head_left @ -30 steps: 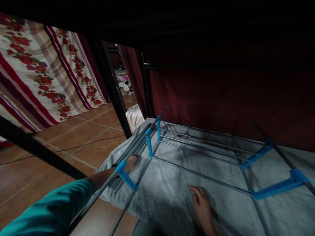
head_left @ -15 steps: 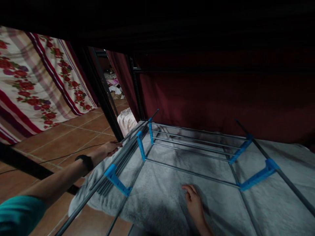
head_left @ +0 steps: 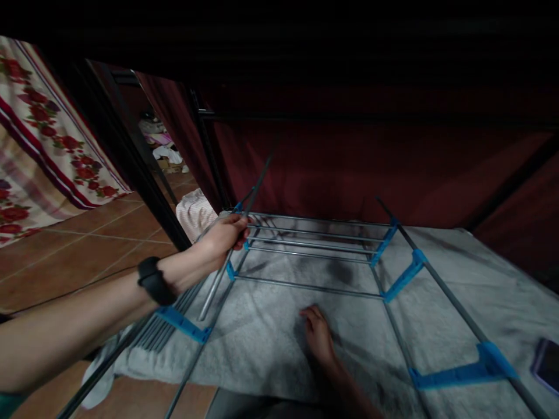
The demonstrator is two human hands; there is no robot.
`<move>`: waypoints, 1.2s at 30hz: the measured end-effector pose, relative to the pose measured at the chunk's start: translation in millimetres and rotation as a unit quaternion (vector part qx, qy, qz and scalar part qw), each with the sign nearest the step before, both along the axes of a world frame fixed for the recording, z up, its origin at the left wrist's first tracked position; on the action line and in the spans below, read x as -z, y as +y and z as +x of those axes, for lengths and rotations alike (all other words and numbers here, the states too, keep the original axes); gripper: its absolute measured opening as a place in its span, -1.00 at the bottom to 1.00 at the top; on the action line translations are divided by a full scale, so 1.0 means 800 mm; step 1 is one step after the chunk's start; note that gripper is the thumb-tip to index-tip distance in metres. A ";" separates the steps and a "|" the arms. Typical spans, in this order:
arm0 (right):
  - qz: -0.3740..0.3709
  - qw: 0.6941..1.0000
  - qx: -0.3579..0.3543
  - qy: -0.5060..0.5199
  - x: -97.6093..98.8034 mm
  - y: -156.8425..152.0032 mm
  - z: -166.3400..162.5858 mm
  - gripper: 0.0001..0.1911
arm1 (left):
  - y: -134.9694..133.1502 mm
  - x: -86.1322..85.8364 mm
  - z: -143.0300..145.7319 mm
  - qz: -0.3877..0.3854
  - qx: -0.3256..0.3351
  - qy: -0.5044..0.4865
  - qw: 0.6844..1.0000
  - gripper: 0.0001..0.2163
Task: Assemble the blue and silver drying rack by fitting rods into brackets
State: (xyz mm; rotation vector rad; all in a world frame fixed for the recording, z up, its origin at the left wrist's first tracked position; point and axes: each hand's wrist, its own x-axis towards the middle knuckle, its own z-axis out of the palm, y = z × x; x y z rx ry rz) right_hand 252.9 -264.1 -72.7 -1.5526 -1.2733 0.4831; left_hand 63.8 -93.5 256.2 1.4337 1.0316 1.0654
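Note:
My left hand [head_left: 225, 237] is closed round a loose grey metal rod [head_left: 244, 218] and holds it tilted, its far end up toward the dark red wall. A black watch sits on that wrist. My right hand [head_left: 318, 334] lies flat, fingers out, on a grey fuzzy blanket [head_left: 271, 343]. On the blanket lies a rack frame [head_left: 314, 256] of grey metal rods joined by blue plastic brackets [head_left: 404, 276]. A bundle of spare rods [head_left: 166, 326] rests at the blanket's left edge.
A dark red cloth wall [head_left: 349, 169] stands behind the frame, under a low dark overhang. Black metal posts [head_left: 131, 157] rise at left, beyond them terracotta floor tiles [head_left: 65, 256] and a floral sheet [head_left: 39, 139]. A dark phone-like object [head_left: 545, 364] lies at the blanket's right edge.
My left hand left the rod bundle at the blanket's edge, moved forward, closed on one rod and lifted it. The right hand stayed flat. The view swung right.

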 end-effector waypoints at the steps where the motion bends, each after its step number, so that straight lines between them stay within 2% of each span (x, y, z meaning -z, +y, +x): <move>1: -0.001 1.000 0.000 0.001 -0.001 0.000 0.000 -0.55 | -0.006 0.006 0.017 -0.021 0.024 0.012 0.999 -0.88; 4: -0.004 1.000 -0.001 0.008 -0.003 -0.002 -0.001 -0.57 | -0.026 0.037 0.084 -0.021 0.046 0.025 0.998 -0.92; 7: 0.008 1.000 0.001 0.029 -0.004 -0.001 -0.001 -0.61 | -0.050 0.084 0.147 0.015 0.048 0.012 0.999 -0.92; 10: 0.028 0.997 0.001 0.073 -0.002 0.000 0.001 -0.69 | -0.074 0.137 0.174 0.040 0.071 0.002 0.997 -0.88; 13: 0.037 0.988 0.015 0.146 0.000 0.004 0.005 -0.79 | -0.095 0.189 0.154 0.068 0.061 0.041 0.995 -0.84; 16: 0.035 0.970 0.066 0.233 -0.004 0.010 0.013 -0.81 | -0.108 0.234 0.103 0.105 0.033 0.095 0.989 -0.79; 19: 0.033 0.941 0.111 0.318 -0.014 0.015 0.022 -0.76 | -0.114 0.266 0.051 0.107 0.004 0.188 0.976 -0.75; 23: 0.048 0.916 0.120 0.380 -0.038 0.017 0.035 -0.74 | -0.118 0.293 0.013 0.140 0.001 0.256 0.956 -0.73; 27: 0.063 0.894 0.130 0.425 -0.071 0.014 0.049 -0.69 | -0.124 0.308 0.005 0.194 -0.011 0.296 0.935 -0.74; 33: 0.095 0.859 0.139 0.483 -0.111 0.015 0.078 -0.68 | -0.139 0.303 0.013 0.256 0.051 0.406 0.876 -0.69; 36: 0.103 0.849 0.135 0.500 -0.121 0.012 0.091 -0.69 | -0.141 0.300 0.017 0.259 0.060 0.433 0.861 -0.65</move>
